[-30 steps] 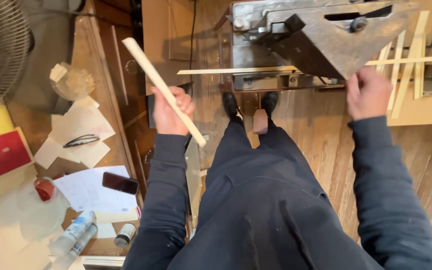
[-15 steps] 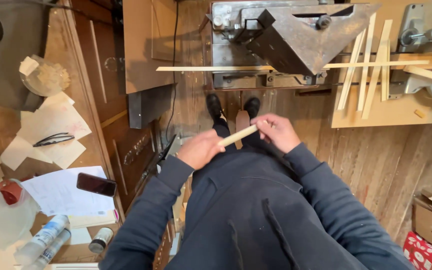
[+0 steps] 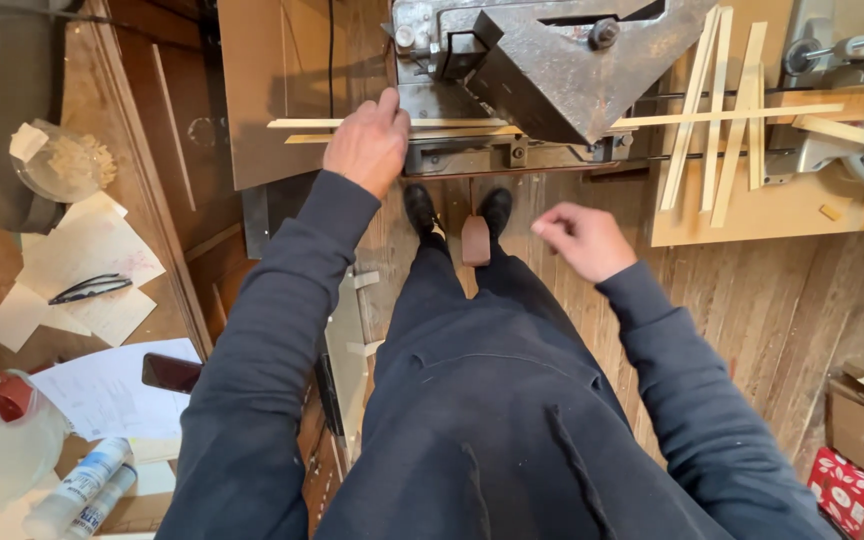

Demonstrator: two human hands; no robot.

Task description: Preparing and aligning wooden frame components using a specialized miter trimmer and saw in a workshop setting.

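Change since half a second ago: the wooden strip [image 3: 352, 124] is no longer held in both hands over the lap; it now lies on the bed of the metal cutting machine [image 3: 542, 70].
Meaning: judged from this, the strip has been passed to the machine and is being seated there.
Left hand [image 3: 367, 145]: palm down on the strip, fingers curled over it, pressing it to the machine's front edge.
Right hand [image 3: 582, 240]: holds nothing; fingers loosely curled, in the air above the wooden floor [image 3: 752, 300], well apart from the machine.
Strip position: at the left of the machine, its right end hidden under the angled metal block.
Long axis: runs left to right across the view, nearly level, parallel to the machine's front.
Free end: points left, overhanging the machine's edge.
Nearby: loose strips [image 3: 722, 110] lie crossed on the board to the right; foot pedal [image 3: 475, 240] sits between the shoes.
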